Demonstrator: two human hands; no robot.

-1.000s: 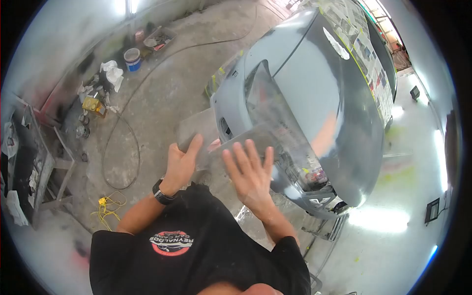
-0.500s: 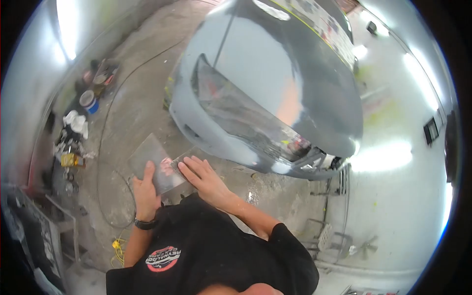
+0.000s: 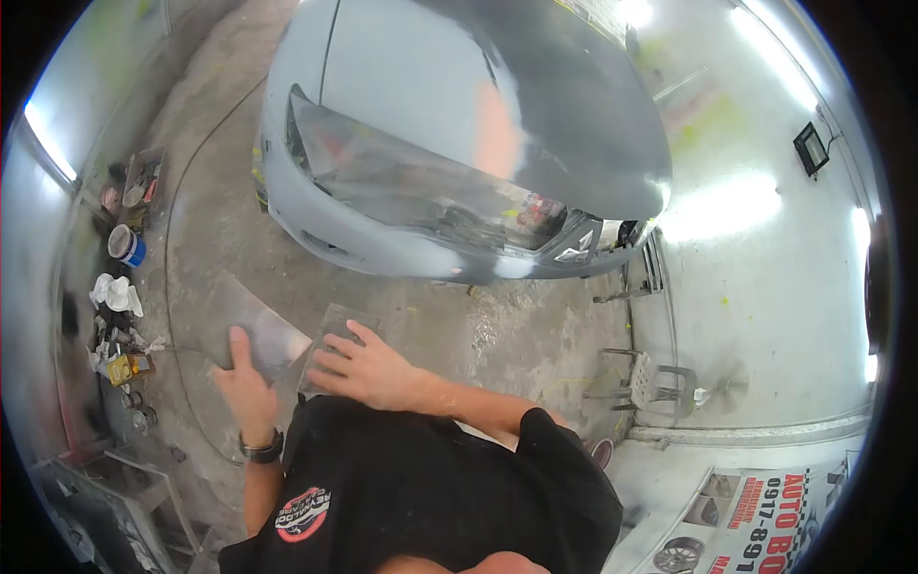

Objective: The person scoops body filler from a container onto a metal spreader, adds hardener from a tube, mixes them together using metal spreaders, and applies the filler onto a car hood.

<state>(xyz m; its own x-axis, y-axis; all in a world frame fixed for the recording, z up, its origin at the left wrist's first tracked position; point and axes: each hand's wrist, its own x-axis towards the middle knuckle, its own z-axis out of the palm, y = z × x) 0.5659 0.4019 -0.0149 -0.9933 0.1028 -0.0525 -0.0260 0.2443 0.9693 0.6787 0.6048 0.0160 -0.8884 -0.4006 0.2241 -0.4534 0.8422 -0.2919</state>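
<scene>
Left hand [image 3: 249,385] pinching, right hand [image 3: 356,371] part-spread

Under the left thumb [image 3: 240,350], a thin translucent sheet [image 3: 273,335] could slip to the grey concrete floor [image 3: 411,330] if the pinch slackens. Just right, a clear rectangular plate [image 3: 337,320] sits by the fingers [image 3: 332,362], grip unclear; tilting could knock edges.

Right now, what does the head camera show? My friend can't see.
A person's left hand holds a flat, see-through sheet, with the right hand at a second sheet beside it. Ahead stands a patchy grey car.
</scene>
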